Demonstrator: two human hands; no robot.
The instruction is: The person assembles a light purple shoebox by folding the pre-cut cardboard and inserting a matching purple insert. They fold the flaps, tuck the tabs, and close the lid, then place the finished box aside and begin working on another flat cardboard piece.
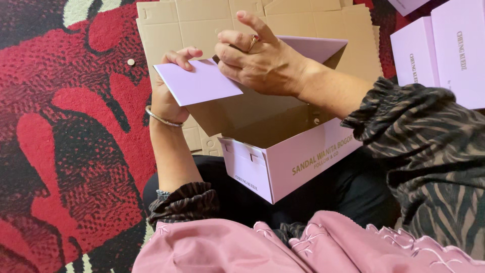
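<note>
lilac box [298, 162], brown inside, rests open on the lap. left hand [169, 93] grips its flap [199, 83]; right hand [257, 58] pinches the fold. flat cardboard [202, 23] lies behind on the carpet [60, 126], finished boxes [439, 50] at right.

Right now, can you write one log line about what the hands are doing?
left hand: holds lilac flap | right hand: on box lid | lilac box: open, on lap
</note>
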